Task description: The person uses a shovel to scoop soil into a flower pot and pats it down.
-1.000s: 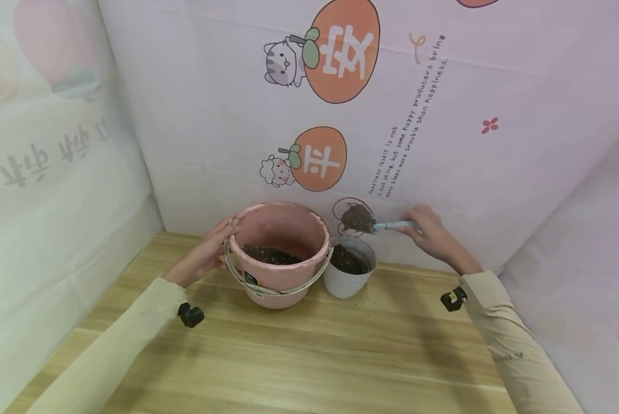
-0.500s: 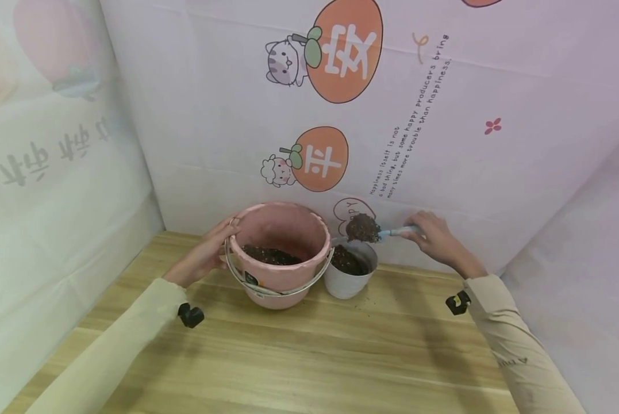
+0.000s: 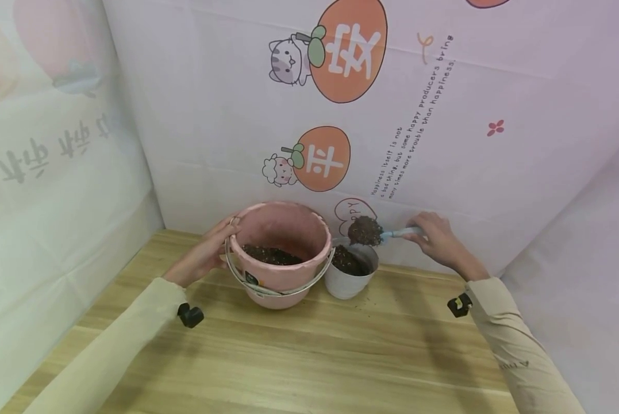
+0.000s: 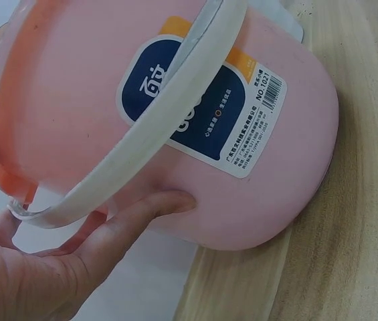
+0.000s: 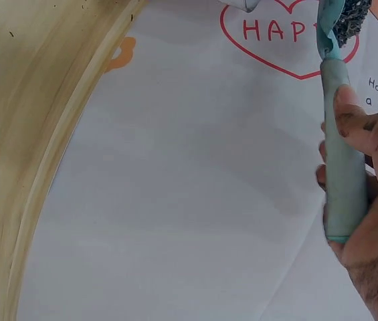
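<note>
My right hand [image 3: 435, 238] grips a small garden trowel by its light blue-green handle [image 5: 344, 154], thumb along the top. Dark soil [image 3: 365, 231] is heaped on the blade, just above the rim of a white pot [image 3: 344, 284] that holds some soil. My left hand [image 3: 208, 253] holds a pink bucket [image 3: 275, 279] at its left side; in the left wrist view the thumb [image 4: 165, 202] presses the wall while the fingers reach to the rim. More soil [image 3: 270, 255] lies inside the bucket. Its handle [image 3: 283, 292] hangs down across the front.
Bucket and pot stand side by side at the back of a wooden table [image 3: 299, 362]. A printed white cloth wall [image 3: 200, 115] rises right behind them, with more cloth at both sides. A few soil crumbs [image 3: 367, 305] lie by the pot.
My right hand has moved slightly right and down, bringing the loaded trowel lower over the white pot. The left hand and bucket have stayed in place.
</note>
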A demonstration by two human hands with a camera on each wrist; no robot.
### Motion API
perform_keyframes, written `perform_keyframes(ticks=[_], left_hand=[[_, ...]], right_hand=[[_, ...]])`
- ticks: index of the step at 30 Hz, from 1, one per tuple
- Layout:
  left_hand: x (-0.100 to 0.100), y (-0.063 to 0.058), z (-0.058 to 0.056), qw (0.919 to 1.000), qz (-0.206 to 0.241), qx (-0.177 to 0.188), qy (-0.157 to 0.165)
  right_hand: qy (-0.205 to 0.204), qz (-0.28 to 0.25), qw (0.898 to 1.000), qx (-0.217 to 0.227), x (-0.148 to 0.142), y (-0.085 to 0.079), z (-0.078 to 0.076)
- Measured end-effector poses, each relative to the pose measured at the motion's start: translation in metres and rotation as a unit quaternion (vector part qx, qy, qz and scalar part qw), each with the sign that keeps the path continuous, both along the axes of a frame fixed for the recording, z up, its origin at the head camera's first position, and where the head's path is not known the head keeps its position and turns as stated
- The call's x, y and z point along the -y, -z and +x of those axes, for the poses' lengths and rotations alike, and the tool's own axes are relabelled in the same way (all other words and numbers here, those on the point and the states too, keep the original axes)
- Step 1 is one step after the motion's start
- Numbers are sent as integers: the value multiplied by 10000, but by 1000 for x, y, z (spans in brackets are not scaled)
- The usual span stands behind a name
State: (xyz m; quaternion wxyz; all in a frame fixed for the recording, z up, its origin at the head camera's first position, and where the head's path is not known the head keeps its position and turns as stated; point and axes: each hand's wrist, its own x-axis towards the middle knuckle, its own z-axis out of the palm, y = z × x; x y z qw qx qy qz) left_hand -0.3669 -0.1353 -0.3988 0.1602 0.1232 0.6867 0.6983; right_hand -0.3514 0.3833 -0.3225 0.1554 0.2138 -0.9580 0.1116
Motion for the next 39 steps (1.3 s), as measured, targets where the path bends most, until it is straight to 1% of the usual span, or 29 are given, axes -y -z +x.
perform_keyframes(ticks=[9, 14, 16, 18, 20, 23, 26, 29, 32, 34, 39], left_hand=[[4, 1, 4, 9999, -80, -115, 45], [1, 2, 2, 9999, -16, -70, 78], [-1, 1, 1, 10000, 20, -43, 46], [-2, 0, 0, 10000, 26, -2, 5], [-2, -1, -1, 9999, 8, 69, -73], [-2, -3, -1, 9999, -27, 80, -122], [-2, -5, -2, 9999, -27, 22, -115], [-1, -5, -2, 10000, -21, -30, -79], [-2, -4, -2, 10000, -27, -33, -80], [-2, -4, -2, 9999, -26, 3, -109], [-3, -3, -1, 9998, -2, 98, -169]], right_hand=[[-170, 134, 9966, -792, 1, 8, 0], [-88, 551, 9915, -1177, 3, 10, 3], [-111, 784, 9861, -1463, 3, 11, 3], [-233, 979, 9780, -1828, 3, 12, 2], [-431, 1122, 9675, -2225, 4, 13, 2], [-681, 1266, 9500, -2771, 5, 12, -1], [-802, 1424, 9369, -3090, 8, 9, -2], [-874, 1646, 9282, -3220, 11, 6, -1], [-916, 1880, 9235, -3216, 14, 3, 2], [-923, 1996, 9224, -3174, 15, 3, 3], [-892, 1987, 9257, -3093, 15, 2, 3]])
